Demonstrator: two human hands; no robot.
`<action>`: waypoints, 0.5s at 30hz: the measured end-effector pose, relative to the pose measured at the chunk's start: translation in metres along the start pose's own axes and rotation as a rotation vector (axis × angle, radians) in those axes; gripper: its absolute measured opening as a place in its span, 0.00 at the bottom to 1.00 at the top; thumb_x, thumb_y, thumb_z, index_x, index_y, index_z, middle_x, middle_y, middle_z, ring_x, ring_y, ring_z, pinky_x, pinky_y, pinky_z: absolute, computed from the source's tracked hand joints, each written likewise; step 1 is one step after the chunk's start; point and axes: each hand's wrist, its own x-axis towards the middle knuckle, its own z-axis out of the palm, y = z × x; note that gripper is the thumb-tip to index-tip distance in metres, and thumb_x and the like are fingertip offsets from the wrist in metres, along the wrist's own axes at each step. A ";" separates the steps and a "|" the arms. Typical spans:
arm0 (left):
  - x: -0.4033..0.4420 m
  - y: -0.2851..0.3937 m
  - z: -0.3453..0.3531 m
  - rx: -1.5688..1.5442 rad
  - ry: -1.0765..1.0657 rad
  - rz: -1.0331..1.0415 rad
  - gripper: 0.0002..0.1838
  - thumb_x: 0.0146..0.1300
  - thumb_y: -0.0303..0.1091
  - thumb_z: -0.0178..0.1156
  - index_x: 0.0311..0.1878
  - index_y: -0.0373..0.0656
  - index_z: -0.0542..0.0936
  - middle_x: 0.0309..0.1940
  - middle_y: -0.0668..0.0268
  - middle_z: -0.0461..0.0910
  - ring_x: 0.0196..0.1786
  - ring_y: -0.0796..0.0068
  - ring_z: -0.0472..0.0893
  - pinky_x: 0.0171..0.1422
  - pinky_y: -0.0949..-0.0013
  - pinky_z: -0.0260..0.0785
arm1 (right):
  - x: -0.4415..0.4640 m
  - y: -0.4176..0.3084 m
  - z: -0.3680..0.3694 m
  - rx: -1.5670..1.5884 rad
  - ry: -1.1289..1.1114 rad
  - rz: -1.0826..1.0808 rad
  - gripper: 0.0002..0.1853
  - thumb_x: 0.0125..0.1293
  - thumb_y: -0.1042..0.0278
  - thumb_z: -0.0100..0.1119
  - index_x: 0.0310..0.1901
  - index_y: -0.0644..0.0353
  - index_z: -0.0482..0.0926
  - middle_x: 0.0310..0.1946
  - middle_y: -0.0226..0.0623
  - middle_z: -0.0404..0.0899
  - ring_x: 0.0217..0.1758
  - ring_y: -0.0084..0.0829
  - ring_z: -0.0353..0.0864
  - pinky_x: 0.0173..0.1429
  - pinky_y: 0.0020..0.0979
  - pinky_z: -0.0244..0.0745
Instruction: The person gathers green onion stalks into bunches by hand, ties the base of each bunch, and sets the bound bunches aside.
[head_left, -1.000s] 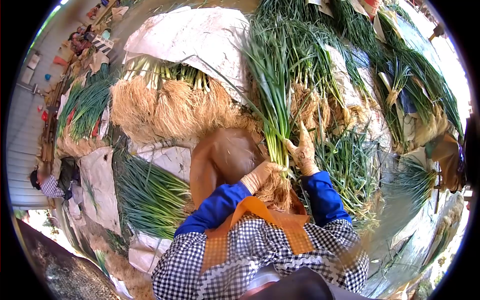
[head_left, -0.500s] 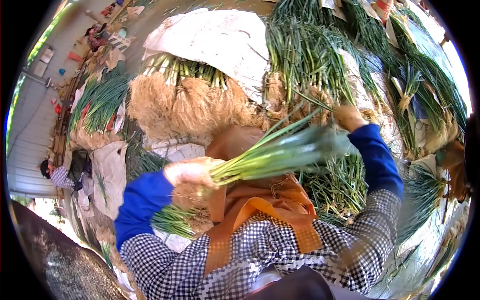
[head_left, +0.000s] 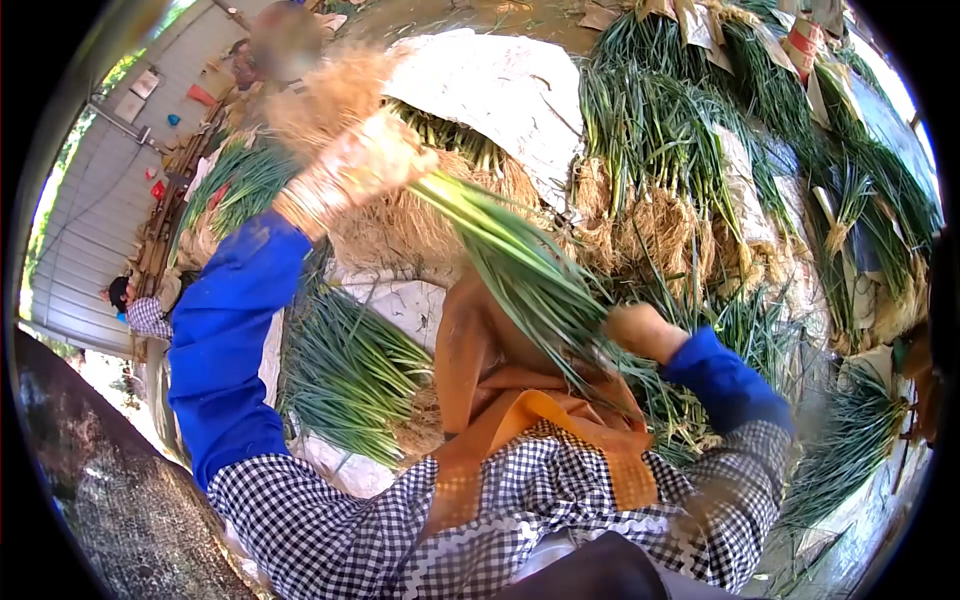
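My left hand (head_left: 365, 165), slightly blurred, is wrapped round a bunch of green onions (head_left: 500, 240) just above its roots. The shaggy tan roots (head_left: 325, 105) stick out beyond the hand at upper left, and the green leaves slant down to the right across my orange apron (head_left: 480, 340). At the leaf tips my right hand (head_left: 640, 332) is closed, its fingers curled against the ends of the leaves. Its fingertips are partly hidden. Below my left arm lies another pile of green onions (head_left: 350, 360), leaves toward upper left.
Ahead, a white sack (head_left: 490, 95) covers part of a row of rooted green onions. More bundles (head_left: 650, 130) lie at the upper right, and loose leaves (head_left: 690, 400) lie by my right side. Other people (head_left: 150, 310) sit at the left, near a wall (head_left: 85, 210).
My left hand has swung up and forward with the bunch, so the leaves now slant downward. My right hand has come down and inward to the leaf tips. The view has shifted left.
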 end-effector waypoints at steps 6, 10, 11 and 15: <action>-0.057 -0.060 0.009 0.332 0.117 -0.140 0.23 0.56 0.32 0.49 0.57 0.54 0.69 0.41 0.63 0.76 0.47 0.67 0.76 0.57 0.62 0.65 | -0.120 0.061 0.064 0.436 -0.259 0.320 0.13 0.55 0.62 0.50 0.32 0.58 0.82 0.35 0.46 0.80 0.40 0.42 0.80 0.44 0.39 0.74; -0.046 -0.059 -0.018 0.341 0.180 -0.146 0.23 0.54 0.32 0.50 0.56 0.54 0.70 0.44 0.65 0.76 0.50 0.69 0.75 0.60 0.62 0.64 | -0.032 0.010 -0.145 0.057 0.974 -0.170 0.11 0.55 0.67 0.57 0.41 0.55 0.79 0.45 0.42 0.77 0.43 0.37 0.78 0.45 0.34 0.76; -0.040 -0.051 -0.030 0.400 0.229 -0.130 0.23 0.53 0.32 0.50 0.56 0.54 0.70 0.44 0.65 0.76 0.51 0.70 0.75 0.61 0.62 0.63 | -0.015 -0.004 -0.183 -0.049 1.039 -0.195 0.20 0.53 0.66 0.60 0.50 0.54 0.75 0.55 0.41 0.71 0.52 0.41 0.73 0.55 0.37 0.72; -0.047 -0.046 -0.057 0.544 0.388 -0.082 0.23 0.53 0.32 0.52 0.56 0.55 0.69 0.44 0.67 0.75 0.54 0.71 0.74 0.63 0.62 0.62 | 0.086 -0.035 -0.184 0.232 0.835 -0.274 0.23 0.54 0.61 0.61 0.50 0.62 0.69 0.60 0.54 0.60 0.51 0.51 0.72 0.54 0.41 0.73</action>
